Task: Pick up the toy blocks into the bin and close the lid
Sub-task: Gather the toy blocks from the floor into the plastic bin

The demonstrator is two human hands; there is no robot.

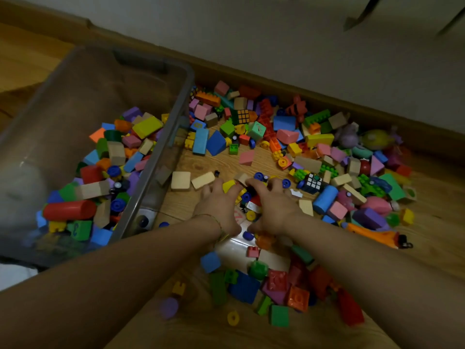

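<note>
One clear bin (pixel 187 79), two puzzle cubes (pixel 242 116), two hands, left hand (pixel 219 207) and right hand (pixel 274 205), toy blocks (pixel 200 141) beyond counting.

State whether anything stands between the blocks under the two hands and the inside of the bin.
Only the bin's clear side wall, which the blocks must be lifted over. Its top is open. Two wooden blocks lie on the floor between, easily passed over.

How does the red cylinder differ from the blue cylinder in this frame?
The red cylinder lies inside the bin; the blue cylinder lies on the floor. The red cylinder looks longer than the blue cylinder. The red cylinder lies level across the view; the blue cylinder slants. Both rest on their sides.
</note>
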